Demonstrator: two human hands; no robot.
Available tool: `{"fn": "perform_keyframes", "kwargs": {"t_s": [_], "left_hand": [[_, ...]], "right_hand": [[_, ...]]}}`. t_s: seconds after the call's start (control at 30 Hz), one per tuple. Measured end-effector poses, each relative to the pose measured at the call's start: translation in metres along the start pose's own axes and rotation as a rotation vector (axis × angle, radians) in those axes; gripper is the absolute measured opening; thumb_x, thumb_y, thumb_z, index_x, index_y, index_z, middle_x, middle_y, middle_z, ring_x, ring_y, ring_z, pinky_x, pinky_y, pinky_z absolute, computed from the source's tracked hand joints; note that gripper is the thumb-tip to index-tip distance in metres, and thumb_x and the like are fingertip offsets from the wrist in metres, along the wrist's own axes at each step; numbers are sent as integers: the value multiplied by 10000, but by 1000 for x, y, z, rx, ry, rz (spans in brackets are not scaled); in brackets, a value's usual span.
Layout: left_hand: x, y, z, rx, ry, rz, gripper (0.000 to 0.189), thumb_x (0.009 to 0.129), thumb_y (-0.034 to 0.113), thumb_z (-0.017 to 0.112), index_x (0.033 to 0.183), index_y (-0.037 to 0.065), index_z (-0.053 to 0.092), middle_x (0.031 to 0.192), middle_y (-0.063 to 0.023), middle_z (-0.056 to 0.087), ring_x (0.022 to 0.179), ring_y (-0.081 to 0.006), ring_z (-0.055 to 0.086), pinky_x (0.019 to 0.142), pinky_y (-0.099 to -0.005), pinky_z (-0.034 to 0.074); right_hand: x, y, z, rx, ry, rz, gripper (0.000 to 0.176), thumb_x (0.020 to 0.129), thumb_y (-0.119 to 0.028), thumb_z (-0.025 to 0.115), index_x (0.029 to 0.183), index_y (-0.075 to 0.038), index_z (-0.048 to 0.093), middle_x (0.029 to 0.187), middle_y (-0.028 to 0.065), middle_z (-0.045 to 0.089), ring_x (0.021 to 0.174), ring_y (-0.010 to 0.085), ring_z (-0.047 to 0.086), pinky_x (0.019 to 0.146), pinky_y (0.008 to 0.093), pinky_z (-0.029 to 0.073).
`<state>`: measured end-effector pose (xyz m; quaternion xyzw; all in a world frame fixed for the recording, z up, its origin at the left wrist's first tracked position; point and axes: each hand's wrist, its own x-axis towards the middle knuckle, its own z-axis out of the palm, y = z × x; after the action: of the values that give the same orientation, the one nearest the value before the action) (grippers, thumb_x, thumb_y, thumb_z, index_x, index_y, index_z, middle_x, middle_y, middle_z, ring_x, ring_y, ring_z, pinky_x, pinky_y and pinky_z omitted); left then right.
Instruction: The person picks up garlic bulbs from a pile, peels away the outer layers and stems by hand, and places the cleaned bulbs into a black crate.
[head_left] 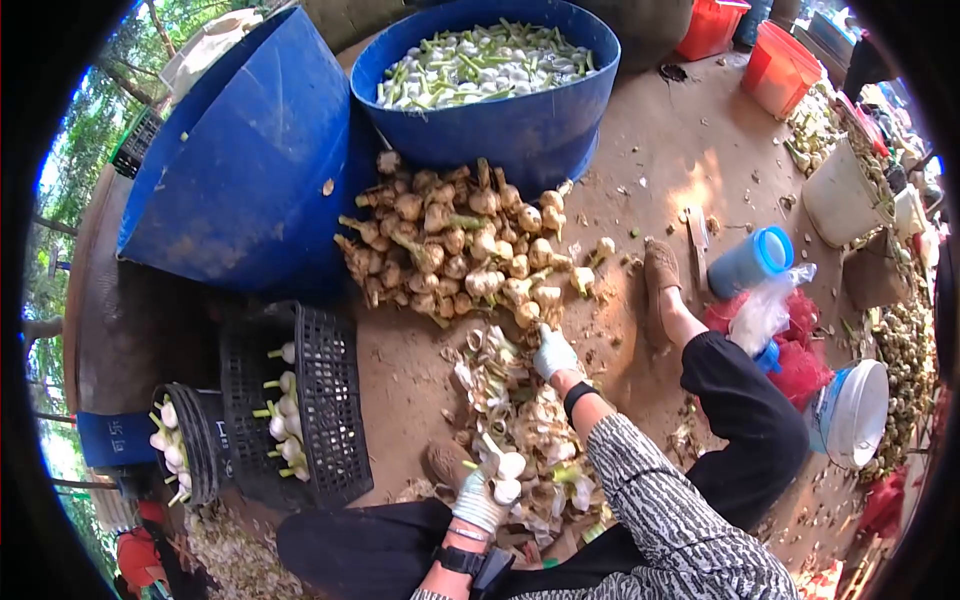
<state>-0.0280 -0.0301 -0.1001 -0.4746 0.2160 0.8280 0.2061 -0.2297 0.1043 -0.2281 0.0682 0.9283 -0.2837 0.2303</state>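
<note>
My left hand, in a pale glove, is closed around white cleaned garlic bulbs with short green stems, low in the middle of the head view. My right hand, gloved too, reaches to the near edge of a pile of brown, unpeeled garlic bulbs. Its fingertips are beside a bulb; how far the fingers are closed is hard to see. Between my legs lies a heap of dry garlic skins.
A blue tub of white garlic stands behind the pile, another blue tub tilts at left. A black crate and black bucket hold cleaned bulbs. At right are a blue container, red mesh and white bucket.
</note>
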Motion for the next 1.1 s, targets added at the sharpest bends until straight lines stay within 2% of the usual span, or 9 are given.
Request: {"fn": "perform_keyframes", "kwargs": {"t_s": [0.27,0.37,0.4,0.53,0.67,0.7,0.73,0.83,1.1], "left_hand": [[-9,88,89,-65,-205,-58,381,848,334,520,1091,42,488,909,-156,570,737,-259,595,612,-351,526],[-13,177,195,856,-353,1159,586,841,511,472,1077,-26,461,925,-151,566,801,-267,594,668,-366,532],[-52,189,242,298,-606,724,700,801,566,493,1105,-61,437,961,-167,569,845,-283,595,688,-393,527],[-54,204,275,349,-375,960,650,851,510,461,1187,-45,426,1005,-174,576,927,-294,573,763,-378,494],[128,184,98,885,-652,853,218,889,151,479,1000,-8,579,879,-70,611,817,-109,561,691,-245,461],[41,109,116,1438,-306,1231,178,848,128,537,966,8,595,832,-62,608,770,-100,551,681,-241,452],[73,99,76,1189,-373,677,162,814,127,577,933,22,611,852,-66,610,774,-118,554,688,-250,454],[-30,34,85,835,-255,405,253,754,78,634,976,-33,583,828,-62,608,710,-115,561,617,-237,465],[-99,-8,81,1063,-308,591,404,738,15,618,1136,0,550,860,-53,600,720,-114,527,638,-232,458]], "right_hand": [[-37,27,5,686,159,23,321,765,-166,606,1018,14,526,883,191,624,813,275,606,711,340,462],[-80,16,-3,677,118,76,387,727,-255,684,977,11,554,774,78,592,675,150,529,626,301,449],[-97,7,-10,770,51,97,416,717,-280,696,981,13,560,795,85,601,707,139,535,639,298,451],[-147,-34,-61,887,-67,9,442,733,-283,684,1027,21,554,880,133,619,781,182,559,708,309,455],[-154,-29,-65,758,224,-283,394,761,-249,649,1044,6,546,938,159,609,835,240,581,748,355,454],[-166,-32,-79,718,275,-330,382,759,-231,647,1041,3,543,939,167,601,844,242,578,754,352,453],[-181,-35,-91,669,307,-384,369,757,-214,644,1039,1,540,939,176,593,853,244,576,760,349,451],[-212,-30,-96,758,123,-379,345,750,-168,645,1032,-5,529,908,116,595,837,199,556,750,330,449],[-224,-8,-86,977,-270,-104,357,793,-373,613,913,-38,592,678,2,527,617,79,472,527,241,382]]}}
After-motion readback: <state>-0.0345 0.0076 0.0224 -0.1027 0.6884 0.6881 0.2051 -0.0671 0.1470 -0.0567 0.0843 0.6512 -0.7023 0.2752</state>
